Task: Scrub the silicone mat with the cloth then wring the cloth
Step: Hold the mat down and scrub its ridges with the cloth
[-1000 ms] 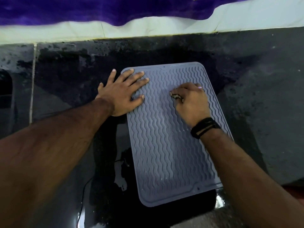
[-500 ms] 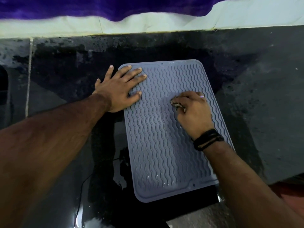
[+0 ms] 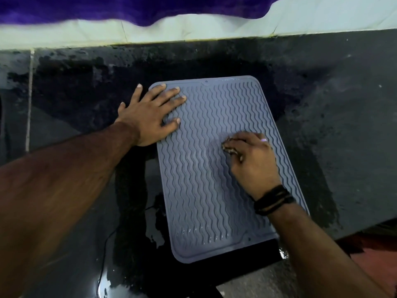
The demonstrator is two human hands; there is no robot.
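A grey silicone mat [image 3: 204, 179] with wavy ridges lies flat on a wet black counter [image 3: 322, 125]. My left hand [image 3: 152, 112] rests flat with fingers spread on the mat's far left corner, pressing it down. My right hand [image 3: 251, 160] is curled on the mat's middle right, fingers closed over a small crumpled cloth [image 3: 231, 149]. Only a brownish scrap of the cloth peeks out by the thumb; the rest is hidden under the palm. A black band circles the right wrist.
A pale tiled wall strip [image 3: 193, 31] runs behind the counter, with purple fabric [image 3: 129, 9] hanging above it. Water pools on the counter left of the mat [image 3: 150, 222]. The counter's near edge drops to a reddish floor [image 3: 376, 261] at lower right.
My right hand has slid the cloth down the mat toward me, from the upper middle to the middle right. The left hand has stayed on the far left corner.
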